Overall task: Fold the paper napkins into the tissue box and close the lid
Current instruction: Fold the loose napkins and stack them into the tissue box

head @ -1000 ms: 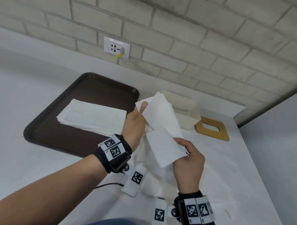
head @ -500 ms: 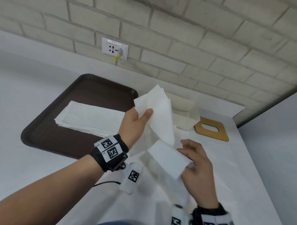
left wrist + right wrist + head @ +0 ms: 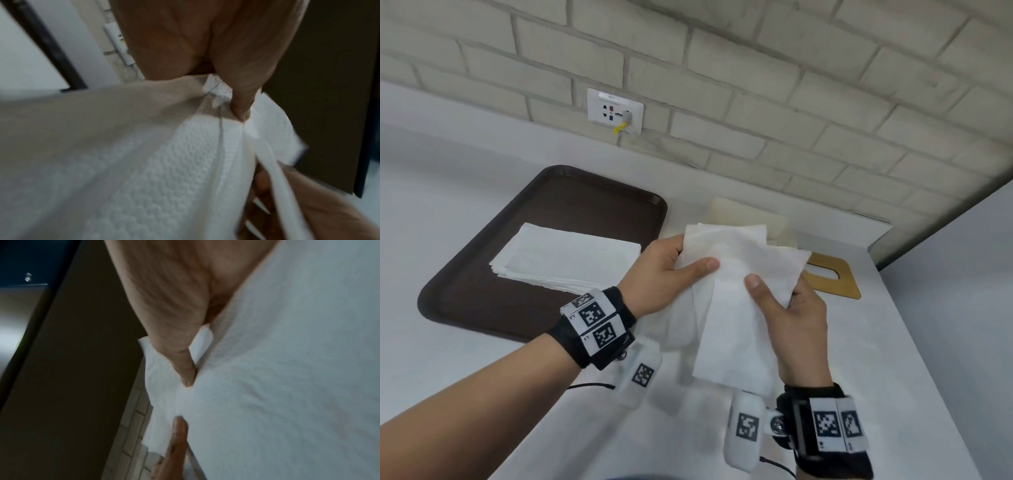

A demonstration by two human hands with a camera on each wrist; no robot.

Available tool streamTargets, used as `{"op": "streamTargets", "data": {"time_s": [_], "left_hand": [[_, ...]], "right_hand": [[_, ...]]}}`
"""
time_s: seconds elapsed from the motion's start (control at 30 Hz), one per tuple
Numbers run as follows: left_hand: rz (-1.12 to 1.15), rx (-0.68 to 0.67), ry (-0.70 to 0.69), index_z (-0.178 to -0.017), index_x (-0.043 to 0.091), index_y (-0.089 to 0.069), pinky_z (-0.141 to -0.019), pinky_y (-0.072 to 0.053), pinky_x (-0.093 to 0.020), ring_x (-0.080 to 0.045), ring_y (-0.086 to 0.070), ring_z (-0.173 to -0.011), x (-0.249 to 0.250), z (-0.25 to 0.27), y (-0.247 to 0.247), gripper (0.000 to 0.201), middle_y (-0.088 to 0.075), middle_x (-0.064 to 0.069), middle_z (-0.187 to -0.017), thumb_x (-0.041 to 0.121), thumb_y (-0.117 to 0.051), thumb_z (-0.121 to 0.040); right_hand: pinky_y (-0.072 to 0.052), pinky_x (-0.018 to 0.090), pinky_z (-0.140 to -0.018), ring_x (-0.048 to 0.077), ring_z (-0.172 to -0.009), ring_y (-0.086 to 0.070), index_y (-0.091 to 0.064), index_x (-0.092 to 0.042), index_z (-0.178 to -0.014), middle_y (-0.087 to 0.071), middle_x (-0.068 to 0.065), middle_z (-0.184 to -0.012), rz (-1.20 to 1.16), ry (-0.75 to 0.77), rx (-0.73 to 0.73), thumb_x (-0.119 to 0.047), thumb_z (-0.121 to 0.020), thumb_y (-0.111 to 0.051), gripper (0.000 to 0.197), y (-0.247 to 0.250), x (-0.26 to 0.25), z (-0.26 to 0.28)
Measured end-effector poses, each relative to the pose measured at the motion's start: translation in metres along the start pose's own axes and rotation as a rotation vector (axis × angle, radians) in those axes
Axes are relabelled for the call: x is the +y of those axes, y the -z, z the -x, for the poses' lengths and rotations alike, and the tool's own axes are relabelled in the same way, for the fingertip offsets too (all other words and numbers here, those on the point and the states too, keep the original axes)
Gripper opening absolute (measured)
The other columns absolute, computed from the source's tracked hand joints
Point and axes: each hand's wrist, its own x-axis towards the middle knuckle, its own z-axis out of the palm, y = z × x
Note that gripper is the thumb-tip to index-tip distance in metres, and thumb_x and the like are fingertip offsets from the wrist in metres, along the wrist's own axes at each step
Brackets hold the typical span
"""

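The box [image 3: 750,219] is mostly hidden behind the napkin [image 3: 736,274]. The lid [image 3: 832,281] is partly covered by the right hand [image 3: 798,318].

White embossed napkin [image 3: 736,274], dark brown tray [image 3: 599,198], cream tissue box [image 3: 743,212], tan lid [image 3: 835,284].

A pale brick wall [image 3: 756,85] runs behind a white table [image 3: 465,359]. A white socket [image 3: 615,110] sits low on the bricks, with a yellow tag hanging from it. At the right, a plain grey wall [image 3: 969,291] meets the brick at a corner.
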Motion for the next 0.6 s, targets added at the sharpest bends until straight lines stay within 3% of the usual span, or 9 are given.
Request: {"op": "streamTargets", "data": {"time_s": [0.07,0.13,0.27,0.33,0.5,0.6], "left_hand": [[0.046,0.023,0.036,-0.119,0.013,-0.074,-0.095,-0.06,-0.042,-0.019,-0.075,-0.106,-0.003,0.003,-0.002,0.027,-0.079,0.001,-0.114,0.021,-0.075,-0.094],[0.081,0.053,0.064,-0.119,0.013,-0.075,-0.093,-0.061,-0.043,-0.02,-0.076,-0.105,-0.005,0.005,-0.005,0.027,-0.079,0.0,-0.112,0.019,-0.077,-0.093],[0.12,0.142,0.072,-0.115,0.016,-0.075,-0.086,-0.061,-0.029,-0.014,-0.076,-0.101,-0.009,0.006,-0.011,0.024,-0.08,0.004,-0.109,0.015,-0.078,-0.091],[0.156,0.182,0.09,-0.118,0.013,-0.074,-0.084,-0.06,-0.028,-0.014,-0.076,-0.1,-0.011,0.006,-0.015,0.025,-0.08,0.002,-0.11,0.015,-0.077,-0.093],[0.281,0.135,0.19,-0.128,0.017,-0.068,-0.106,-0.053,-0.051,-0.025,-0.07,-0.118,-0.023,0.006,-0.017,0.029,-0.075,-0.003,-0.125,0.022,-0.067,-0.099],[0.377,0.099,0.25,-0.129,0.017,-0.067,-0.112,-0.046,-0.058,-0.03,-0.068,-0.122,-0.027,0.007,-0.017,0.031,-0.073,-0.007,-0.129,0.015,-0.058,-0.099]], "right_hand": [[-0.06,0.041,-0.09,0.012,-0.1,-0.075,-0.075,-0.024,-0.109,-0.079,-0.009,-0.104,-0.023,-0.037,0.039,-0.025,-0.086,-0.081,0.023,-0.005,0.006,0.0],[-0.061,0.034,-0.083,0.013,-0.095,-0.076,-0.075,-0.019,-0.106,-0.08,-0.008,-0.1,-0.057,-0.073,0.05,-0.022,-0.085,-0.082,0.023,-0.007,0.009,0.0],[-0.061,0.033,-0.083,0.013,-0.096,-0.076,-0.074,-0.017,-0.111,-0.08,-0.004,-0.102,-0.124,-0.124,0.035,-0.013,-0.086,-0.08,0.026,-0.007,0.015,-0.002],[-0.06,0.035,-0.085,0.014,-0.098,-0.076,-0.074,-0.018,-0.111,-0.08,-0.003,-0.104,-0.139,-0.133,0.033,-0.01,-0.087,-0.079,0.026,-0.007,0.019,-0.002],[-0.059,0.046,-0.093,0.02,-0.099,-0.076,-0.076,-0.014,-0.106,-0.08,0.0,-0.102,-0.125,-0.156,0.084,-0.015,-0.089,-0.078,0.017,-0.005,0.031,-0.002],[-0.059,0.049,-0.093,0.021,-0.098,-0.075,-0.078,-0.015,-0.102,-0.08,0.001,-0.1,-0.122,-0.171,0.093,-0.018,-0.09,-0.078,0.012,-0.003,0.035,-0.002]]}}
